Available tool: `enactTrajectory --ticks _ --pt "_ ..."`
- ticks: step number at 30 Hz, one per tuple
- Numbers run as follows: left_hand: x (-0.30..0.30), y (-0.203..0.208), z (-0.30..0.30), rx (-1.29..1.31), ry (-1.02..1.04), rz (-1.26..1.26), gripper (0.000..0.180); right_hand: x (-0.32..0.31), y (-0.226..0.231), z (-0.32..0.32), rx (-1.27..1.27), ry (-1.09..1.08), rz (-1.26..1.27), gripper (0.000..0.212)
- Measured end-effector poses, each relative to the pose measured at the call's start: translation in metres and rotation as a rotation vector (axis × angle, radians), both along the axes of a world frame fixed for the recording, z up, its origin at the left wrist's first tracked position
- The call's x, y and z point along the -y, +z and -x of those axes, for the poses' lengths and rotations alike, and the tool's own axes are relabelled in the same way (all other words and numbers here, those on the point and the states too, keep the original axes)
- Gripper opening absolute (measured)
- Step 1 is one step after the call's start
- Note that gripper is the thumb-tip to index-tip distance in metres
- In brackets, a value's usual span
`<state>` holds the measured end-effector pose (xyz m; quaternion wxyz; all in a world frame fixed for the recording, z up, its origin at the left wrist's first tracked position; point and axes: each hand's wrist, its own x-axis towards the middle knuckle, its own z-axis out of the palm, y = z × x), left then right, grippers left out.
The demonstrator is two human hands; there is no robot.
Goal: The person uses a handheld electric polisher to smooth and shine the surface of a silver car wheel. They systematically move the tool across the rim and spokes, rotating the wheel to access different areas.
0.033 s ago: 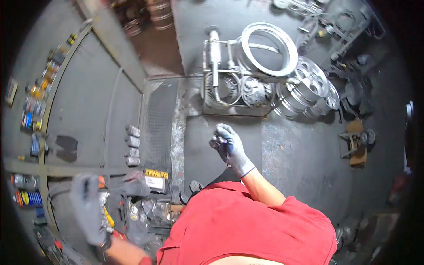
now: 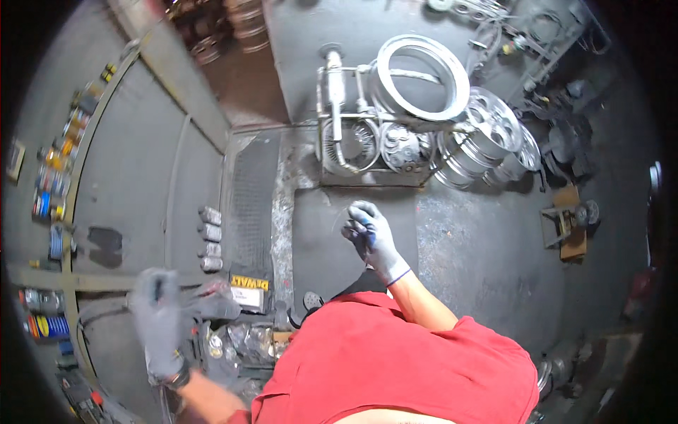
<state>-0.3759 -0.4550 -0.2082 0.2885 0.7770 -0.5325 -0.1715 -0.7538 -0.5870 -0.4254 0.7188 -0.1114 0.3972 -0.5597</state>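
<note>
My right hand [image 2: 371, 240], in a grey-white glove with dark smudges, is held in front of my body above a dark floor mat [image 2: 318, 247]. Its fingers are curled in, and whatever they hold, if anything, is hidden. My left hand [image 2: 157, 328], in a grey glove, reaches out to the left, beside a bench crowded with plastic-wrapped parts [image 2: 247, 340]. Motion smears its fingers, so I cannot tell whether they grip anything. Nearby on the bench is a yellow and black box [image 2: 248, 291].
Ahead stands a metal rack [image 2: 335, 177] with wheel rims and a large silver rim [image 2: 458, 85] on top. More rims [image 2: 470, 152] lean at its right. Spray cans [image 2: 210, 233] line the left panel, and bottles [image 2: 53, 169] fill a shelf. A small stand [image 2: 565, 222] is at right.
My left hand has shifted a little to the right, nearer the bench's parts. My right hand keeps its curled pose, and the view has turned slightly.
</note>
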Motion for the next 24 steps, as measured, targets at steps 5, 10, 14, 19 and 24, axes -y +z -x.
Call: enactTrajectory --ticks 5,10,14,19,24 --pt "0.106 -0.15 0.154 -0.1 -0.387 -0.055 0.023 -0.001 -0.006 0.129 -0.078 -0.276 -0.049 0.017" --pt "0.16 -0.213 0.317 -0.151 -0.62 -0.165 0.019 0.005 -0.009 0.248 -0.313 -0.345 -0.024 0.018" --pt "0.196 -0.224 0.419 -0.432 -0.689 -0.155 0.021 0.002 -0.035 0.329 -0.699 -0.177 0.013 0.021" --pt "0.231 -0.245 0.487 -0.381 -0.909 -0.189 0.032 -0.004 -0.074 0.382 -0.969 0.325 -0.082 0.033" --pt "0.312 -0.244 0.516 -0.264 -0.818 -0.102 0.029 0.024 -0.126 0.38 -0.789 0.113 -0.121 0.033"
